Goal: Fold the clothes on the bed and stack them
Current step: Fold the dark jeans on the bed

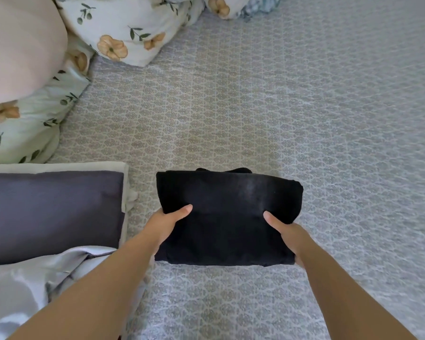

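A black garment [227, 204], folded into a thick rectangle, sits in the middle of the patterned bed cover [255, 106]. My left hand [166, 223] grips its left side, thumb on top and fingers hidden underneath. My right hand [286, 233] grips its right side the same way, thumb on top. To the left lies a folded stack: a dark purple-grey piece [52, 212] on top of a pale grey-green one [59, 166]. A crumpled light lilac satin cloth [35, 285] lies at the lower left, partly under my left forearm.
Floral pillows [123, 28] and a pink cushion [20, 45] crowd the upper left corner. Another floral pillow [17, 128] lies just behind the stack. A blue checked cloth [260, 6] peeks in at the top edge. Patterned cover stretches to the right.
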